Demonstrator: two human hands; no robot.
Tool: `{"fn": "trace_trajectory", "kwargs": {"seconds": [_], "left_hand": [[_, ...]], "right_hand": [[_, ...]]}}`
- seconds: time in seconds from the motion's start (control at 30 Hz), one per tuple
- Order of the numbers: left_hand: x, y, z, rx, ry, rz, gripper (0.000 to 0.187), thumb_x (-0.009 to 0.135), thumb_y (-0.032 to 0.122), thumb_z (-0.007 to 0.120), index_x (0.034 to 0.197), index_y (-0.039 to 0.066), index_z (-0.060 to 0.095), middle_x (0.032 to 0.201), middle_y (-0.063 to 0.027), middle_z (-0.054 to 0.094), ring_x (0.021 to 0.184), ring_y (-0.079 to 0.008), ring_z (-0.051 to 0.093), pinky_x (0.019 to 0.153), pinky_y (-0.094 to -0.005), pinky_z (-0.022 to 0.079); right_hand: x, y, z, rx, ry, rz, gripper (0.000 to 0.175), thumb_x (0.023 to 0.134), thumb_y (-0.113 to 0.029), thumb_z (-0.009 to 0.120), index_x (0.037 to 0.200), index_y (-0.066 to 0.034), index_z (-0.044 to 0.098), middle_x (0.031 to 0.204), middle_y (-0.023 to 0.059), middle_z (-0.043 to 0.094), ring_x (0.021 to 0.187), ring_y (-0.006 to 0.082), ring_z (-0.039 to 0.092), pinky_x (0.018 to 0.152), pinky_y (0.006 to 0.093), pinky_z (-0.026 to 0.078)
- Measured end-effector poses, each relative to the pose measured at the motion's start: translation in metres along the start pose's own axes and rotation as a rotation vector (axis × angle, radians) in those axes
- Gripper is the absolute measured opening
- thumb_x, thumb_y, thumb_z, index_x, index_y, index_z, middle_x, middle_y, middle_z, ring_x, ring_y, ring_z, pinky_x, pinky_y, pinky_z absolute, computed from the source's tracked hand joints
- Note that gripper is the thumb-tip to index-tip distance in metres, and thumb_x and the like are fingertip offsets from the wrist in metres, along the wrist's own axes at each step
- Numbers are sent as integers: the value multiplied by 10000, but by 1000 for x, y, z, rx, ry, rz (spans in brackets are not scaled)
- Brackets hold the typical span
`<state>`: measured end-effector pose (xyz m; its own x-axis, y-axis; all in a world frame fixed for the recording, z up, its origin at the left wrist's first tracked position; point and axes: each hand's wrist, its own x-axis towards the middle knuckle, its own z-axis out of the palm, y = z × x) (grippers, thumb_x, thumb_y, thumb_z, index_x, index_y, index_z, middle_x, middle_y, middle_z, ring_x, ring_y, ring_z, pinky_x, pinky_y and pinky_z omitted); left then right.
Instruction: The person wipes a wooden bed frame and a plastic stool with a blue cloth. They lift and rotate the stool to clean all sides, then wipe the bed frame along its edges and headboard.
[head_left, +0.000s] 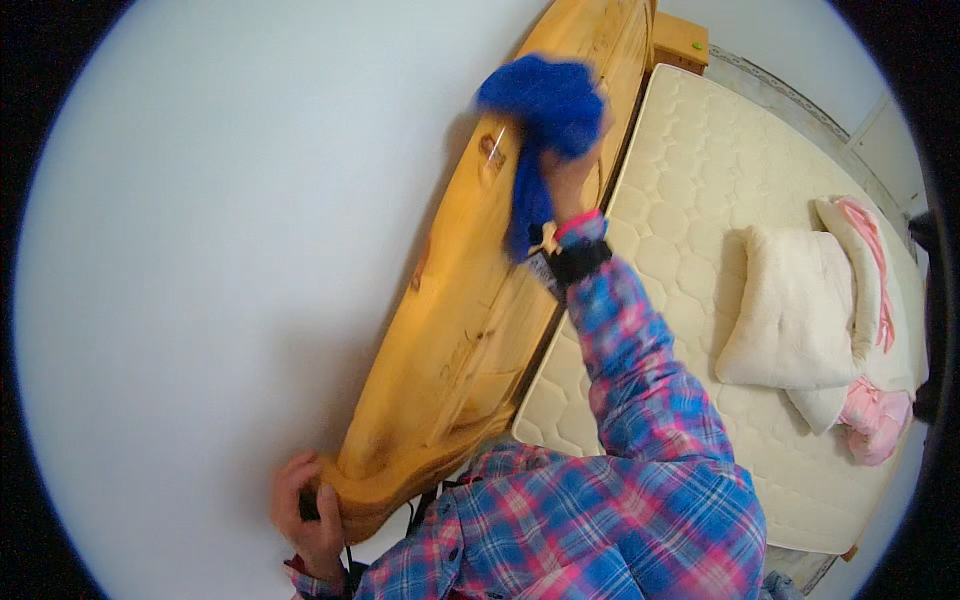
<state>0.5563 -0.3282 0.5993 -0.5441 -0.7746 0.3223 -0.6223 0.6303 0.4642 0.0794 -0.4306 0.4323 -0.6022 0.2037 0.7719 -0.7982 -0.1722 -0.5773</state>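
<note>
A blue cloth (544, 101), blurred by motion, lies under and around my right hand (574, 172) against the upper part of a varnished wooden headboard (450, 285). One end of the cloth hangs towards my wrist, which wears a black band (579, 262). My left hand (307, 510) grips the near corner of the headboard, fingers on the wall side and thumb on the front. Knots and grain show in the glossy wood. The fingertips of my right hand are partly hidden by the cloth.
A bare quilted mattress (660, 210) adjoins the headboard on the right. Folded cream bedding (799, 307) and pink fabric (874, 420) lie on it. Beyond its far corner stands a wooden nightstand (682, 34). A pale wall (210, 225) runs along the left.
</note>
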Motion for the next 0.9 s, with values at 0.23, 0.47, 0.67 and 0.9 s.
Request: {"fn": "trace_trajectory", "kwargs": {"seconds": [0.23,0.47,0.67,0.9], "left_hand": [[-1,6,1,-23,18,-89,210,857,162,589,959,-18,624,1055,-208,606,969,-296,600,870,-386,472],[0,8,-3,-2,-6,-72,205,848,156,606,957,-16,631,1073,-229,628,984,-312,614,851,-387,484],[1,12,-7,-52,19,40,157,836,84,619,965,-3,639,1102,-206,635,969,-303,630,834,-366,497],[1,9,-14,-9,-80,290,189,787,34,643,975,22,639,1090,-156,637,1008,-327,607,885,-399,483]], "right_hand": [[55,175,33,-364,2,208,413,659,-103,615,1053,-6,540,1007,293,592,940,498,540,823,522,447],[59,178,13,-176,-117,404,460,683,-166,662,1126,-83,571,1000,225,641,933,441,603,773,494,483],[-34,48,-29,-83,-96,256,391,764,-113,597,1152,-71,592,991,200,634,956,402,602,840,442,468],[-174,-200,-109,96,-356,614,510,778,-84,591,1262,-7,447,1163,253,487,1062,442,478,934,459,394]]}}
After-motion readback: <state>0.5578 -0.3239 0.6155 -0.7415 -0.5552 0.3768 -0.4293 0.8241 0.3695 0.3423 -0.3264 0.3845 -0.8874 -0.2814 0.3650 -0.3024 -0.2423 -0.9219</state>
